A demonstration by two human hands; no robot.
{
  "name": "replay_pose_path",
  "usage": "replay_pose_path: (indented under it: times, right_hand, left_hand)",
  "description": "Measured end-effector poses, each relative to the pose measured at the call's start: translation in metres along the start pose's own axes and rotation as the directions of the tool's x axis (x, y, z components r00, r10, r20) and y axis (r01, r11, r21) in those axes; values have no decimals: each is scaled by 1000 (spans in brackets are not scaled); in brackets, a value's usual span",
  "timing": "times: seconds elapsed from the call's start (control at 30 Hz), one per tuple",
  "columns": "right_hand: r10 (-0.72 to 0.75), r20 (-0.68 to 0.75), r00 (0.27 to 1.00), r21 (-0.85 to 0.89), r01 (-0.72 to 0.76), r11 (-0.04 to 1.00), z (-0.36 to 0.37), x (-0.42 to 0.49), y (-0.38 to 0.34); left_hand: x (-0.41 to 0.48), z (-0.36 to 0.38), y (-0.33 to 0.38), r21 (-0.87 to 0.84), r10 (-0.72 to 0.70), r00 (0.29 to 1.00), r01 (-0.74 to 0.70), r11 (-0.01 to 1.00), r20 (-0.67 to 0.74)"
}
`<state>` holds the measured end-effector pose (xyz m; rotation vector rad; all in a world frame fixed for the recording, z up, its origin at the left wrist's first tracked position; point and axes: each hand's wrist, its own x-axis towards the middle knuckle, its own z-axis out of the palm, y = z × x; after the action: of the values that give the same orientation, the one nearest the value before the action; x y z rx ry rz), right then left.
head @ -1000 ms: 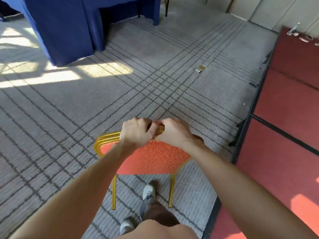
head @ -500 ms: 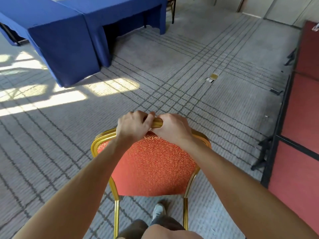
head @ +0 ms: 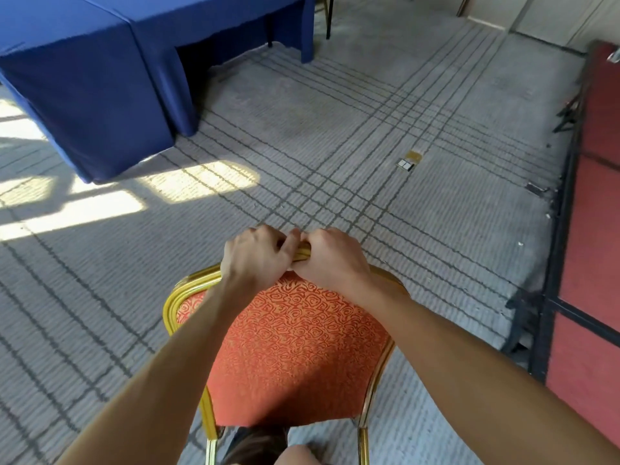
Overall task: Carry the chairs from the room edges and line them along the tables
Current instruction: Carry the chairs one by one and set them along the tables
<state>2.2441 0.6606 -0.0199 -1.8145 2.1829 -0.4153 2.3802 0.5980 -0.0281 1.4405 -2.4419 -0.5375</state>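
Observation:
A banquet chair point(head: 288, 347) with a gold metal frame and orange patterned backrest fills the lower middle of the head view. My left hand point(head: 255, 256) and my right hand point(head: 330, 256) sit side by side, both gripping the top rail of the chair's back with fingers curled over it. The chair's seat and most of its legs are hidden behind the backrest. Tables draped in blue cloth point(head: 100, 72) stand at the far left, well ahead of the chair.
A grey carpet with dark crossing stripes point(head: 335, 146) stretches ahead. A raised red platform with a black frame point(head: 590, 229) runs along the right. A small floor socket plate point(head: 407, 162) lies ahead on the right. Dark chair legs point(head: 328, 15) show behind the tables.
The chair and I have moved forward towards the blue tables, which now look nearer. More of the backrest is in view. Both hands keep the same grip.

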Motion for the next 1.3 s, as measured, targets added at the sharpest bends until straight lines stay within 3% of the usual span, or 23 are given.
replay_pose_path:
  times: [0.17, 0.33, 0.53, 0.73, 0.93, 1.03, 1.13, 1.3]
  right_hand:
    - [43, 99, 994, -77, -35, 996, -20, 79, 10]
    - [6, 1, 1000, -141, -6, 990, -63, 150, 19]
    - [-47, -137, 989, -186, 21, 982, -92, 225, 37]
    - [-110, -29, 994, -256, 99, 962, -70, 297, 70]
    - [-35, 91, 995, -201, 53, 978, -61, 404, 125]
    - [-82, 74, 994, -145, 92, 985, -73, 474, 143]
    - [-135, 8, 991, -106, 135, 985, -84, 528, 151]
    - [-46, -142, 989, -181, 19, 983, -97, 606, 173]
  left_hand:
    - [84, 1, -4, 31, 86, 994, -89, 996, 60]
    - [169, -29, 7, 60, 188, 982, -188, 980, 0]
    - [253, -58, 21, 20, 175, 983, -174, 984, -56]
    - [328, -26, 5, 44, 126, 992, -127, 991, 29]
    - [433, 20, -1, -4, 80, 993, -80, 997, 85]
    - [498, 24, -8, -72, 34, 999, -33, 997, 10]
    - [553, 19, -15, -12, 62, 996, -63, 998, -60]
    - [649, 16, 0, 2, 46, 987, -46, 999, -156]
